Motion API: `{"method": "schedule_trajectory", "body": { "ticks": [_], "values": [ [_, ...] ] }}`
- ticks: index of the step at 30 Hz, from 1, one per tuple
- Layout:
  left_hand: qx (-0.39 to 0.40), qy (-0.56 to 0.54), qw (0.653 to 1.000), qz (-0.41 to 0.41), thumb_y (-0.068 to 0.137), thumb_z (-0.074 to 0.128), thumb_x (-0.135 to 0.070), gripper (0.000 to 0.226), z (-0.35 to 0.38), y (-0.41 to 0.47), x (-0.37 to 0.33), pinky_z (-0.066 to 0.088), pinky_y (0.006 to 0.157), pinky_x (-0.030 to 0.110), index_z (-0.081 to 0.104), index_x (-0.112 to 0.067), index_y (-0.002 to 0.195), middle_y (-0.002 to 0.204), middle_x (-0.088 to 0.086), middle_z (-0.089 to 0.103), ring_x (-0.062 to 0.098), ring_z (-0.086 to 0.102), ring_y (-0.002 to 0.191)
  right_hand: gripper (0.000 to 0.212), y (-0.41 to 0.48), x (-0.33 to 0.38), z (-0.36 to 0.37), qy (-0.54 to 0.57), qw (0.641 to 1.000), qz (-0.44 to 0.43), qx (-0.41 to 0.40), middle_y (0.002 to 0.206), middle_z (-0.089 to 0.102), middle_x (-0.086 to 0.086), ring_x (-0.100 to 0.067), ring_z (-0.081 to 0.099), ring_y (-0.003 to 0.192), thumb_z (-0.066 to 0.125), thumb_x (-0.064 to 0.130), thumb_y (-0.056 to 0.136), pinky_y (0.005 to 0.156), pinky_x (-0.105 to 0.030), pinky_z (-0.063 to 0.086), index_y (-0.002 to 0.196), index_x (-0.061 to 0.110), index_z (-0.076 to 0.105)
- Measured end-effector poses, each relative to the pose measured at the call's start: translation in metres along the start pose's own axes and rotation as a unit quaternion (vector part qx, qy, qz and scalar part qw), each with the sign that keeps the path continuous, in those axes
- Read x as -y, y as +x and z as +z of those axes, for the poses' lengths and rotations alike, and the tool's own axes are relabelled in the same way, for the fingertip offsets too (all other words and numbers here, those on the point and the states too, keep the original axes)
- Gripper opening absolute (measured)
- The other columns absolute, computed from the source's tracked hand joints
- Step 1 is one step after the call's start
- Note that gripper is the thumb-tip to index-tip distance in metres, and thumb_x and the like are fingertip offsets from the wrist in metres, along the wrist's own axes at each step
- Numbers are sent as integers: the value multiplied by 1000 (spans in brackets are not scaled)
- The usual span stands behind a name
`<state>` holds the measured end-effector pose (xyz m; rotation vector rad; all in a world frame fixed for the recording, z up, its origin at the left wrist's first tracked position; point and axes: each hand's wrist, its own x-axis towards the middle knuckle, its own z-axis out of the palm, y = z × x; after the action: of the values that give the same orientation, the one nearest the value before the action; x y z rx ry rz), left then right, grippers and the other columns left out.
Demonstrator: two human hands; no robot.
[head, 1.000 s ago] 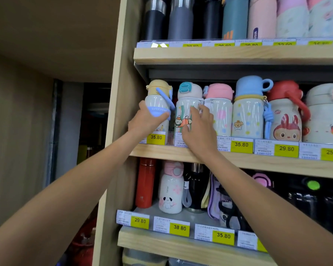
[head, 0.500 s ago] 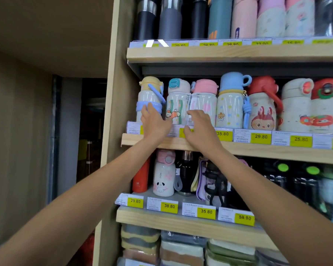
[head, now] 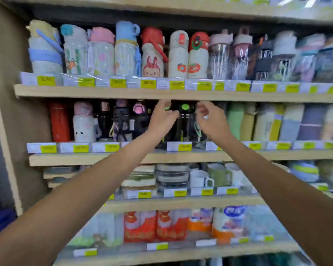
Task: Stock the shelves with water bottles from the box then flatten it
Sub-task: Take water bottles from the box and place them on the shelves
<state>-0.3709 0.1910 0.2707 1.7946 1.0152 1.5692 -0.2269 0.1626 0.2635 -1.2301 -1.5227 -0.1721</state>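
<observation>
Flanking dark bottle [head: 185, 125], left hand [head: 161, 121], right hand [head: 212, 122]

Shop shelving of pale wooden shelf boards [head: 123, 94]
Yellow-and-white price tags [head: 185, 147] line their front edges; a pale wooden side panel [head: 27, 127] stands left

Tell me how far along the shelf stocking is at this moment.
Done: the upper bottle row looks full. In hand: left hand and right hand flank a dark green-button bottle one shelf lower, holding nothing. Left: the box is out of view, so flattening cannot be judged.
</observation>
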Motion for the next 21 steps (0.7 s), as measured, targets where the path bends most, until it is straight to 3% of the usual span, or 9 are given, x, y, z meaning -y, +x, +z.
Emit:
{"method": "schedule_trajectory", "body": {
  "ticks": [3, 7, 9, 11, 12, 15, 18, 19, 21],
  "values": [
    [49, -11, 998, -35, 86, 61, -8, 46, 85, -45, -10, 34, 78, 17, 45, -4, 129, 121, 3, 50, 15, 50, 103, 25, -44, -55, -71, -34, 997, 72, 0, 86, 58, -6, -15, 53, 78, 51, 3, 90, 73, -19, 37, 113, 2, 60],
    [125, -31, 989, -66, 88, 60, -7, 45, 205, -115, -19, 35, 67, 9, 45, -1, 129, 118, 5, 51, 14, 50, 107, 26, -112, -138, -157, -72, 983, 171, -1, 74, 58, -4, -20, 55, 76, 54, 4, 85, 78, -35, 46, 109, 3, 61],
    [146, -46, 986, -69, 86, 61, -5, 23, 225, -128, -16, 37, 64, 10, 54, -10, 108, 97, -4, 58, 6, 53, 90, 23, -127, -155, -167, -76, 978, 193, -2, 75, 58, -3, -24, 59, 77, 55, 8, 84, 75, -31, 47, 106, 10, 63],
    [193, -64, 975, -88, 85, 62, -2, 18, 281, -160, -14, 36, 59, 9, 52, -16, 90, 74, -14, 57, 0, 53, 74, 21, -160, -191, -206, -95, 966, 240, 26, 76, 58, -2, -23, 57, 73, 57, 9, 84, 66, -24, 43, 104, 14, 63],
    [216, -64, 969, -99, 85, 62, -3, 20, 297, -167, -10, 38, 63, 9, 52, -13, 99, 82, -11, 59, 4, 54, 82, 22, -169, -206, -213, -94, 961, 259, 41, 78, 60, -4, -22, 55, 75, 58, 10, 84, 66, -25, 42, 106, 13, 63],
    [287, -46, 948, -127, 80, 67, -17, 55, 370, -209, 1, 41, 90, 26, 46, -1, 128, 122, 9, 53, 18, 50, 114, 23, -211, -267, -255, -99, 938, 328, 50, 93, 69, -17, -31, 63, 86, 57, 10, 83, 79, -38, 50, 105, 10, 63],
    [361, -45, 919, -151, 88, 62, -15, 51, 441, -235, 13, 39, 82, 18, 41, -3, 133, 134, 9, 48, 19, 48, 121, 16, -243, -324, -290, -111, 921, 369, 60, 91, 69, -19, -36, 66, 85, 56, 13, 83, 80, -46, 53, 96, 8, 64],
    [376, -47, 912, -154, 89, 61, -14, 41, 456, -239, 16, 39, 73, 11, 46, -6, 126, 123, 7, 51, 18, 51, 111, 14, -249, -333, -298, -115, 917, 377, 60, 90, 69, -19, -37, 65, 85, 55, 12, 83, 80, -47, 53, 94, 8, 63],
    [414, -40, 899, -141, 87, 61, -11, 14, 508, -253, 19, 37, 58, 12, 50, -19, 87, 89, 0, 49, 12, 48, 81, 18, -267, -367, -324, -107, 903, 412, 46, 95, 69, -21, -36, 65, 88, 54, 9, 84, 81, -45, 51, 100, 8, 62]
  ]
}}
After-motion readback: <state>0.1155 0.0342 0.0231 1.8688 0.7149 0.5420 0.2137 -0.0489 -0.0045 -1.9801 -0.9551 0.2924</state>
